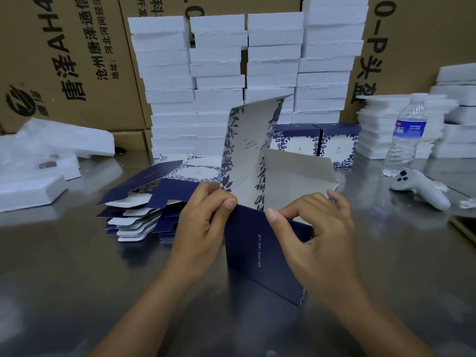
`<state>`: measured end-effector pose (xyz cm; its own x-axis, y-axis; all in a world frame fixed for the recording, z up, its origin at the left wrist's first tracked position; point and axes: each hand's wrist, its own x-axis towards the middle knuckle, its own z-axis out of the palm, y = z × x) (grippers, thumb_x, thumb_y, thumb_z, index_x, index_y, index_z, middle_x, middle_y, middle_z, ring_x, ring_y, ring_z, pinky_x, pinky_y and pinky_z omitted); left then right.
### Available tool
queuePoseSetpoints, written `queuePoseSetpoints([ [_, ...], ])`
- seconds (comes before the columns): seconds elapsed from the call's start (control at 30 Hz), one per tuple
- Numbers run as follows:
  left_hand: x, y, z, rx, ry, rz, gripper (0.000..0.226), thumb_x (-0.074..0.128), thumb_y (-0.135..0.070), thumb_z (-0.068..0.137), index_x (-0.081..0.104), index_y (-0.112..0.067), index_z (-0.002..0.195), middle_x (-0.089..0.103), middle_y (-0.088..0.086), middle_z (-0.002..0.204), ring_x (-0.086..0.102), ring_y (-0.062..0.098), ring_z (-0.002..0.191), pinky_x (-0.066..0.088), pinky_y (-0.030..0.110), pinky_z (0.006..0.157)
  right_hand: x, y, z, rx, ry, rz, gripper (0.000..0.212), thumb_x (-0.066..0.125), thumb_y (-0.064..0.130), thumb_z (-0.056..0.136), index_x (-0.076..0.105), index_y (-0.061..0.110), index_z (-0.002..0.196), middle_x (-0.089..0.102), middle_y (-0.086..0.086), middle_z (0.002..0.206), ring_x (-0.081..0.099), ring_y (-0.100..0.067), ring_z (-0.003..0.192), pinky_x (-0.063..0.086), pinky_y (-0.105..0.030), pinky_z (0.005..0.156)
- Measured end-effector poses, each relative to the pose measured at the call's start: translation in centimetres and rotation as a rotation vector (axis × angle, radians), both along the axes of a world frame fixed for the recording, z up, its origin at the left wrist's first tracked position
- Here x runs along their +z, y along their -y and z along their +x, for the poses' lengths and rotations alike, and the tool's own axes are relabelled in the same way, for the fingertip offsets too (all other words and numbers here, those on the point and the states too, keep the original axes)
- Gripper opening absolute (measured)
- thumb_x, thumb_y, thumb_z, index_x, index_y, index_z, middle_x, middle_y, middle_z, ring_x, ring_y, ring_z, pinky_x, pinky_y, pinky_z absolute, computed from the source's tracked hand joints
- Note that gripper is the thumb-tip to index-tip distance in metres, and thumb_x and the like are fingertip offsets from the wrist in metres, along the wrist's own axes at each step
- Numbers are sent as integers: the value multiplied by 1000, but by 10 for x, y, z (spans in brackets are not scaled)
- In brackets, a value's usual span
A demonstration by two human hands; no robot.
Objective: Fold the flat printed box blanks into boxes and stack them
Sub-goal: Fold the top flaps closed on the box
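Note:
A half-formed box blank (260,251), navy outside with a blue leaf print, stands on the steel table in front of me. Its long printed flap (247,150) rises upright and a plain grey flap (296,173) leans to the right. My left hand (203,220) pinches the box's upper left edge. My right hand (316,228) grips its upper right edge, thumb on the navy panel. A stack of flat blanks (144,202) lies just left of my hands. Two finished boxes (316,143) stand side by side behind the raised flap.
Tall columns of white foam blocks (231,73) line the back, with brown cartons (64,60) behind. More foam (386,127) is piled at the right, beside a water bottle (407,135) and a white controller (419,189). Foam pieces (38,161) lie at the left.

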<state>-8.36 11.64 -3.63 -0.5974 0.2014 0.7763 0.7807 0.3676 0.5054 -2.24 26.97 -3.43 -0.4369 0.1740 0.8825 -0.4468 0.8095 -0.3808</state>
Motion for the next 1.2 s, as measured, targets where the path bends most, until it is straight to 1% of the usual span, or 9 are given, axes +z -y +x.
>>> queuePoseSetpoints([
  [0.13, -1, -1, -1, 2, -59, -6, 24, 42, -17, 97, 47, -22, 74, 40, -11, 76, 42, -5, 71, 31, 8, 63, 0, -7, 1, -33, -90, 93, 30, 58, 29, 84, 60, 15, 58, 59, 11, 62, 53, -7, 68, 24, -41, 108],
  [0.33, -1, 3, -3, 25, -122, -25, 27, 37, -26, 96, 51, -17, 75, 43, -13, 77, 42, -2, 71, 32, 9, 64, -2, -15, 4, -10, -62, 42, 34, 55, 28, 86, 54, 11, 57, 57, 5, 57, 53, -9, 61, 25, -36, 109],
  [0.53, -5, 13, -8, 160, -228, -80, 35, 35, -25, 98, 62, -5, 87, 45, -3, 95, 41, 5, 79, 40, 31, 60, -3, -16, 6, 20, -83, 15, 34, 56, 29, 86, 54, 11, 57, 55, 4, 55, 52, -11, 60, 26, -35, 109],
  [0.63, -5, 12, -8, 142, -222, -86, 22, 35, -23, 97, 54, -16, 87, 42, -2, 93, 37, 4, 78, 35, 23, 60, -3, -16, 6, 38, -137, 82, 33, 57, 25, 85, 55, 11, 55, 58, 5, 58, 56, -9, 64, 26, -38, 108],
  [0.73, -5, 13, -10, 117, -189, -68, 17, 34, -24, 97, 48, -24, 86, 41, -4, 90, 39, 4, 78, 33, 14, 63, -1, -22, 7, 103, -163, 128, 34, 56, 23, 85, 55, 10, 53, 58, 5, 59, 59, -11, 69, 29, -40, 104],
  [0.87, -6, 14, -12, 116, -154, -36, 24, 35, -26, 97, 54, -19, 86, 41, -15, 90, 45, -5, 84, 33, 7, 67, 0, -24, 6, 89, -171, 137, 34, 55, 20, 86, 54, 9, 54, 55, 1, 56, 56, -17, 61, 34, -35, 98],
  [0.97, -5, 11, -11, 132, -132, 21, 23, 43, -26, 96, 61, -16, 87, 50, -7, 89, 49, 0, 85, 38, 10, 67, -2, -19, 6, 103, -177, 150, 34, 56, 21, 86, 54, 10, 54, 54, 2, 54, 53, -16, 56, 34, -32, 97],
  [1.07, -3, 4, -1, 77, 23, 168, 8, 50, -31, 92, 52, -38, 92, 58, -12, 82, 56, 6, 78, 44, 13, 65, -4, -14, 7, 114, -239, 213, 36, 58, 29, 87, 59, 10, 56, 57, 4, 57, 55, -14, 59, 36, -34, 92],
  [1.2, -1, -5, 8, -48, 284, 280, 17, 46, -47, 86, 54, -41, 100, 60, -12, 85, 59, 6, 80, 45, 17, 71, -5, -9, 9, 180, -276, 263, 44, 45, 39, 96, 70, 11, 72, 67, 3, 71, 60, -14, 79, 35, -34, 94],
])
